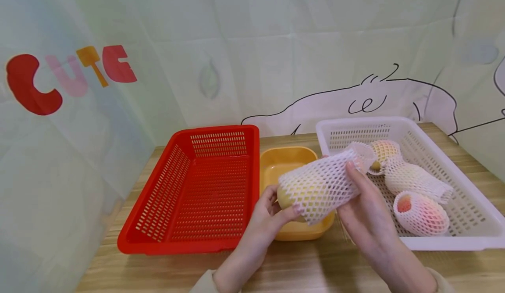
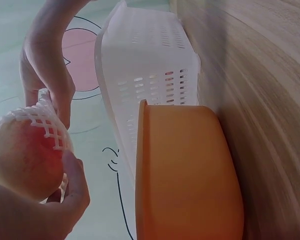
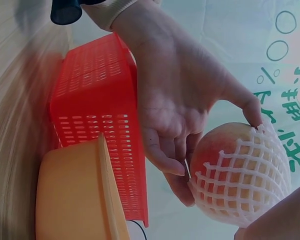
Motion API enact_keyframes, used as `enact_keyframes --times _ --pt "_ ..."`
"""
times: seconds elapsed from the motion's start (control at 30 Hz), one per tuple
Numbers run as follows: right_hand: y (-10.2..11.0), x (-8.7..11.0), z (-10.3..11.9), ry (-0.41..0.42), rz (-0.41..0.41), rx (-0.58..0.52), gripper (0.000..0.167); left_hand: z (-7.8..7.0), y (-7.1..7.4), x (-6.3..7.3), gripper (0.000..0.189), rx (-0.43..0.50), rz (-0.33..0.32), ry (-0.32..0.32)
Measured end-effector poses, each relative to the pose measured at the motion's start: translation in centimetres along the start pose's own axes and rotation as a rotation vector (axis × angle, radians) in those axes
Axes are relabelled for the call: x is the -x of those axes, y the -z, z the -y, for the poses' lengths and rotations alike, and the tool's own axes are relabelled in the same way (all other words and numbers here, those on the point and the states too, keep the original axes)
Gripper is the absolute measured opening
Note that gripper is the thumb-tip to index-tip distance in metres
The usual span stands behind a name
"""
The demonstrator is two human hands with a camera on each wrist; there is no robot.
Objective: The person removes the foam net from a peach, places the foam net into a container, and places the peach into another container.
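A wood-grain table (image 1: 130,273) stands before a curtain (image 1: 256,65) lettered at left. Leftmost sits a red slotted basket (image 1: 215,196). The left hand (image 1: 264,218) pinches a yellow-red fruit (image 2: 25,160) above an orange tub (image 1: 304,235), partly hiding it; the right hand (image 1: 371,216) grips its white foam net (image 1: 319,187). Rightmost, a white basket (image 1: 453,244) holds three netted fruits (image 1: 421,214).
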State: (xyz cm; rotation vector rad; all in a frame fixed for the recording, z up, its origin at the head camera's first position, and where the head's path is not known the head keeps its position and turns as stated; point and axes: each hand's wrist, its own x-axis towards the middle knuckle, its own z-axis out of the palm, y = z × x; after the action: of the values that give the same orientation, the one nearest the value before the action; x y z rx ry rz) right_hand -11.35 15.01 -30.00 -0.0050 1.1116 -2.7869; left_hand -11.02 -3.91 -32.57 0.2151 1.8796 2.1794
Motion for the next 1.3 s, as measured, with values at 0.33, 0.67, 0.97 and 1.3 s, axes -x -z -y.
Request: enact_keyframes --times 0.33,0.67,0.97,1.3 --pt "0.0 -0.1 0.2 -0.012 -0.003 -0.090 0.061 0.0 0.1 -0.1 0.050 0.011 -0.030 -0.023" --pt "0.5 -0.4 0.1 0.009 0.026 -0.192 0.055 -0.3 0.3 -0.1 0.052 0.028 -0.034 -0.029" --pt "0.8 -0.7 0.2 0.010 0.023 -0.256 0.049 -0.4 0.3 -0.2 0.053 0.047 -0.049 -0.040" --pt "1.1 -0.8 0.4 0.022 0.015 -0.291 0.045 -0.4 0.6 -0.2 0.050 0.013 -0.102 -0.059"
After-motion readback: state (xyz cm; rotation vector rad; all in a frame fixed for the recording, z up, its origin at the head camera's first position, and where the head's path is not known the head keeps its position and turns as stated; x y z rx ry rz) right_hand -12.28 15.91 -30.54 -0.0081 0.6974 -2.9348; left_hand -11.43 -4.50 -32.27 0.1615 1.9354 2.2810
